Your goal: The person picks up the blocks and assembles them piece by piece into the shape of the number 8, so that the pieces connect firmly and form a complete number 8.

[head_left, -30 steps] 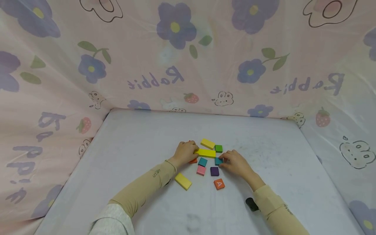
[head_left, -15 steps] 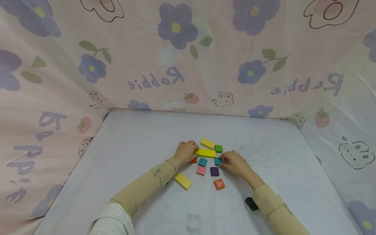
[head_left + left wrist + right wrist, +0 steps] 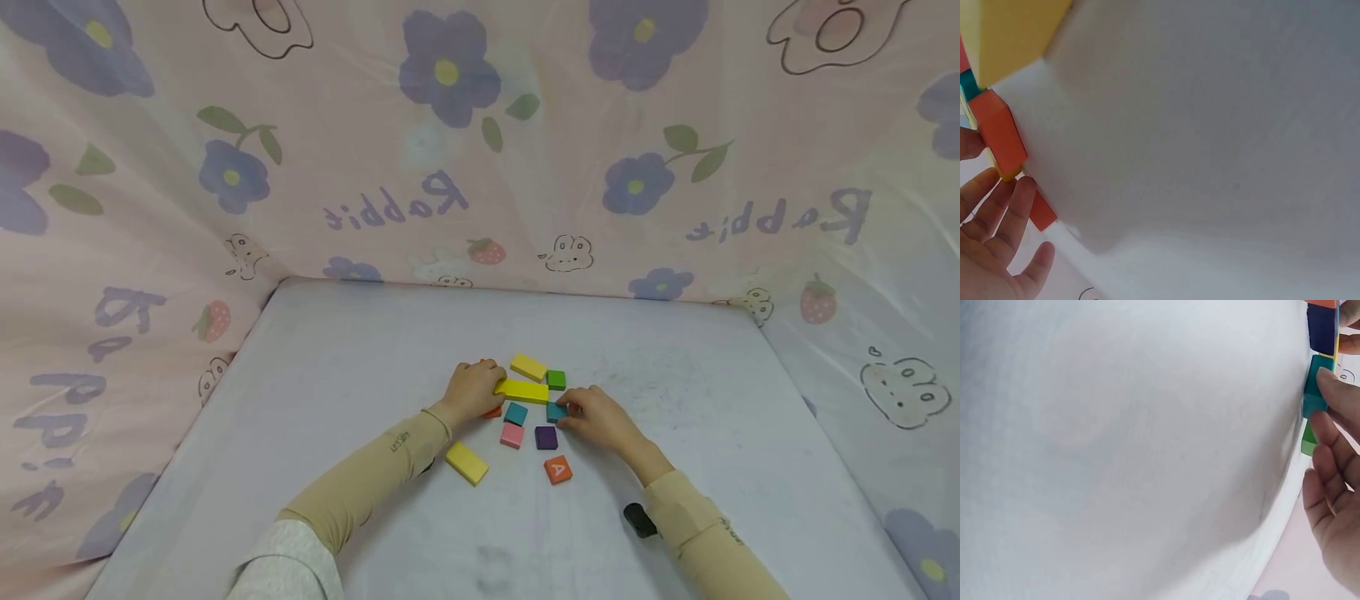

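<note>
In the head view my left hand point(image 3: 472, 389) pinches the left end of a long yellow block point(image 3: 527, 392) between thumb and fingers. Its wrist view has an orange block point(image 3: 1000, 134) beside the fingertips and a second orange block point(image 3: 1042, 212) past them. My right hand point(image 3: 597, 417) holds a teal block point(image 3: 556, 412) near the right end of the yellow one, its thumb and index finger on the block's sides in the right wrist view. A green block point(image 3: 556, 380) lies just behind, and another teal block point(image 3: 516, 413) sits between the hands.
Towards the front lie a pink block point(image 3: 512, 435), a purple block point(image 3: 546, 437), an orange block lettered A point(image 3: 557, 469) and a yellow block point(image 3: 467, 463) near the left forearm. Another yellow block point(image 3: 528, 367) is at the back. A black object point(image 3: 640, 520) is by the right wrist.
</note>
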`<state>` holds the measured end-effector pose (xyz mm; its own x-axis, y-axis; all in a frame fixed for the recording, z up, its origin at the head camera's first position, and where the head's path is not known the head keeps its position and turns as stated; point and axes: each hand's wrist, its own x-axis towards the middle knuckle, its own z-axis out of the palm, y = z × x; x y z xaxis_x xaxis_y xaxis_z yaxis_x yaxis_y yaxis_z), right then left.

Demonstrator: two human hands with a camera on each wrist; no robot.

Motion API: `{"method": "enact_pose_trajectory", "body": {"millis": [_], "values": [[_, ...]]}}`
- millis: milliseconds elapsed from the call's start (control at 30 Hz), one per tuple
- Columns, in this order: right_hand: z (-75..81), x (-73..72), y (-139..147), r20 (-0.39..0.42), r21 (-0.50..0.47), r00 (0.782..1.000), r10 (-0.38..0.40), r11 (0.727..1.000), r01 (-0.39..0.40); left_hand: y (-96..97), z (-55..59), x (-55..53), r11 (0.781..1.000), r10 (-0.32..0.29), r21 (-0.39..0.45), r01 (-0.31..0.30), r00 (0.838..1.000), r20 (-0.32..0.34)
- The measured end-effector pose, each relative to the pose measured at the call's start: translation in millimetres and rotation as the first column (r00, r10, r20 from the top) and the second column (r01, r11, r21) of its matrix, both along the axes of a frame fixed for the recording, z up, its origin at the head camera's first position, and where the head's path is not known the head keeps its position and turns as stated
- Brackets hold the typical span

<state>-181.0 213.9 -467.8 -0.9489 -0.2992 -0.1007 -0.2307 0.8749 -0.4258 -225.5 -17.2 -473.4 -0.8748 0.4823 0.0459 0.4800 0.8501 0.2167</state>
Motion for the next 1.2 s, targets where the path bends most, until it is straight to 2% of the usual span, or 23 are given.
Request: {"method": "enact_pose_trajectory", "body": {"millis": [200,300,433,567,667,800,1000,1200], "values": [[-3.3,-0.4,1.9,0.034,-0.042,0.999,-0.033,0.999,0.035,-3.9,1.8,0.8,0.999,0.001,0.046,-0.003,0.999,0.046],[-3.8,0.1,2.4,0.038,-0.045,0.999,-0.037,0.998,0.039,-8.3,3.5,1.1,0.997,-0.012,0.072,0.009,0.999,0.048],[-3.9,0.4,2.7,0.046,-0.040,0.998,-0.045,0.998,0.047,-15.0,5.5,-1.4,0.990,-0.013,0.137,0.011,1.000,0.017],[-3.5,0.8,2.4,0.052,-0.035,0.997,-0.057,0.998,0.058,-20.9,6.8,-5.8,0.984,0.013,0.180,-0.009,1.000,-0.023],[-2.8,0.9,1.9,0.050,-0.032,0.997,-0.057,0.998,0.058,-24.3,7.2,-8.7,0.988,0.033,0.153,-0.027,0.999,-0.041],[-3.3,0.9,2.3,0.037,-0.032,0.998,-0.044,0.998,0.045,-27.2,8.0,-11.8,0.994,0.052,0.100,-0.049,0.998,-0.030],[-6.3,1.0,3.4,0.024,-0.031,0.999,-0.038,0.999,0.038,-29.9,3.6,-16.4,0.998,0.057,0.034,-0.056,0.998,-0.024],[-8.4,0.9,4.8,0.017,-0.035,0.999,-0.039,0.999,0.040,-29.0,-0.2,-18.8,0.997,0.070,0.042,-0.068,0.997,-0.038]]}}
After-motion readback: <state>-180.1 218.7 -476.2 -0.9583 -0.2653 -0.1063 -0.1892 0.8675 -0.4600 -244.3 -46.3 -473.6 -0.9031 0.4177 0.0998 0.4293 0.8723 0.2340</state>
